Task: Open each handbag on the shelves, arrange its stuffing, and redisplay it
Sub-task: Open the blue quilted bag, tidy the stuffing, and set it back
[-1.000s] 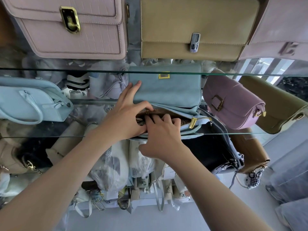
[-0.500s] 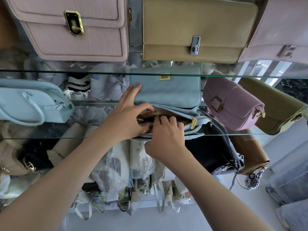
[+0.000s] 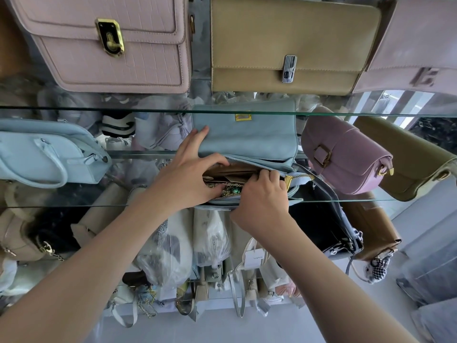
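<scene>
One light blue leather flap handbag lies on the middle glass shelf, its zip mouth gaping between two hands. The left hand pinches the back rim, thumb at the mouth, fingers flat on the flap. The right hand curls its fingers over the front rim, hiding part of the opening. Inside show one wad of brown paper stuffing and one gold chain. Three bags stand above: a pink embossed satchel, a tan flap bag and a pale mauve bag
</scene>
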